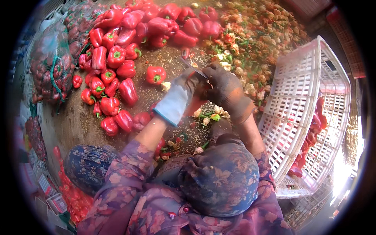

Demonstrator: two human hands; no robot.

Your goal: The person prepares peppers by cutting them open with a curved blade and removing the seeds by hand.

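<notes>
My left hand (182,92), in a pale glove with a blue cuff, closes round a red bell pepper (197,103) that is blurred and mostly covered. My right hand (227,88), in a dirty grey and orange glove, is closed on a knife (194,67). The blade points up and to the left, past the left fingers; the handle is hidden. Both hands meet over the brown work surface (150,96). A single bell pepper (156,75) lies just left of the hands. Cut-out pepper cores (205,117) lie below them, between my forearms.
Whole red bell peppers (127,68) are heaped at the left and back. Net sacks of peppers (53,64) stand at the far left. A pile of cut-out cores (262,35) fills the back right. A tilted white crate (291,113) holding red pepper pieces (311,135) stands at the right.
</notes>
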